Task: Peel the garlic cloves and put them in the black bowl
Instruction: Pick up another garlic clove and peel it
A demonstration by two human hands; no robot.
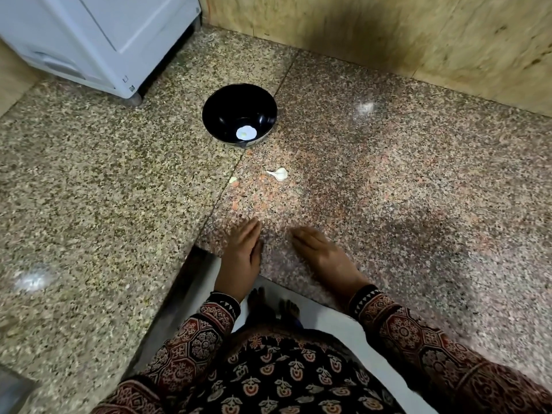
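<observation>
A: Currently, what do you read, left to right?

B: I see a white appliance far left on the granite counter. Left hand: flat on the counter, fingers straight, holding nothing. Black bowl: upright beyond it. Garlic clove: on the counter between bowl and hands, touching neither. Right hand: flat, fingers extended, empty.
</observation>
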